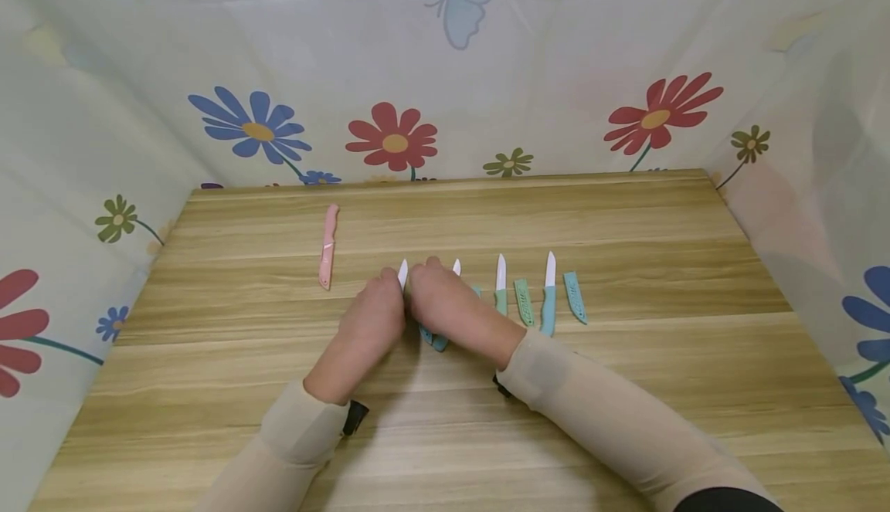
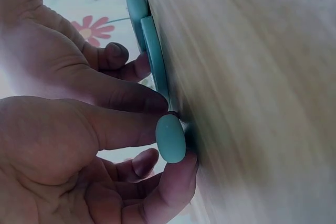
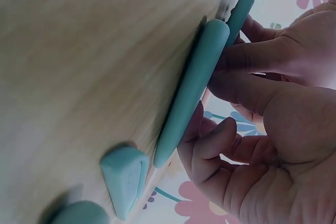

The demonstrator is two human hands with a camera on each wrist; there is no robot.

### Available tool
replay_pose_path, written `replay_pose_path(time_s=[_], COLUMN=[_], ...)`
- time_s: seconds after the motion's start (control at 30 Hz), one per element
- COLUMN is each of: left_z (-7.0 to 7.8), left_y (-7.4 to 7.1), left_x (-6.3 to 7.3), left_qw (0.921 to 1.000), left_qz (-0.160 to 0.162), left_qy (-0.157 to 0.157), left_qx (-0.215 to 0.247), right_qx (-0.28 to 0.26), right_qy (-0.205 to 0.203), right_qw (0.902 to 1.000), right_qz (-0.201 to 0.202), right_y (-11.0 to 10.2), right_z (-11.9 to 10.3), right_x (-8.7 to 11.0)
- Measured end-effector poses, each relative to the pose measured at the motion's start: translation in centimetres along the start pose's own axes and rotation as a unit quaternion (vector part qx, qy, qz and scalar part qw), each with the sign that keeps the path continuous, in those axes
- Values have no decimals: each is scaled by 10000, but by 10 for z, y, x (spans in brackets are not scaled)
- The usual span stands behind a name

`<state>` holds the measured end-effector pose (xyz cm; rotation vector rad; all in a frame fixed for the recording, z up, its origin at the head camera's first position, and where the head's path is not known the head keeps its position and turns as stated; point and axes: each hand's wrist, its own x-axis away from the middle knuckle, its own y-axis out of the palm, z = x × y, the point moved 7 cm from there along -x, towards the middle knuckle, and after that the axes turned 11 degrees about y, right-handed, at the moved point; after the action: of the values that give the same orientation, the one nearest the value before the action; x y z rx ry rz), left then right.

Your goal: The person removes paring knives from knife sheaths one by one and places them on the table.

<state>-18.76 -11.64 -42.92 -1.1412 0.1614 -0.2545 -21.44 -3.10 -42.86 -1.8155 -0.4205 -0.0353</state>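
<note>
A wood-grained tabletop (image 1: 208, 342) stood inside pale hangings (image 1: 556, 41) printed with flowers (image 1: 395, 143). Near its middle, the left grip (image 1: 375, 307) pinched a teal knife (image 2: 171, 139) by its handle; the right grip (image 1: 445, 300) touched a teal cover (image 2: 156, 56) just beside, whether pinching I couldn't tell.

Head view: the left hand's grip (image 1: 371, 310) conceals the handle of the held knife (image 1: 403, 272) at its one o'clock. The right hand's grip (image 1: 445, 298) covers most of the second knife (image 1: 456, 266). Lettering on the green sheath (image 1: 524, 301), four o'clock of centre, is too small to read. Right wrist view: a rounded turquoise piece (image 3: 81, 214) is cut off at seven o'clock; the table (image 3: 79, 51) is blurred.
</note>
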Motion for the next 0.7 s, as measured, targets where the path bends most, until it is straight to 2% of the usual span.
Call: replay_pose_path(time_s=[0.27, 0.5, 0.7], left_z=[3, 7, 2], left_y=[-2, -2, -1], left_x=[1, 0, 0], left_qw=[10000, 9998, 9998], left_qz=[21, 99, -81], left_qy=[32, 161, -154], left_qx=[20, 12, 105], right_qx=[-150, -505, -557], right_qy=[-26, 38, 134], right_qw=[9998, 9987, 9983], right_qz=[137, 13, -37], right_y=[-9, -15, -18], right_z=[1, 10, 18], right_x=[2, 2, 2])
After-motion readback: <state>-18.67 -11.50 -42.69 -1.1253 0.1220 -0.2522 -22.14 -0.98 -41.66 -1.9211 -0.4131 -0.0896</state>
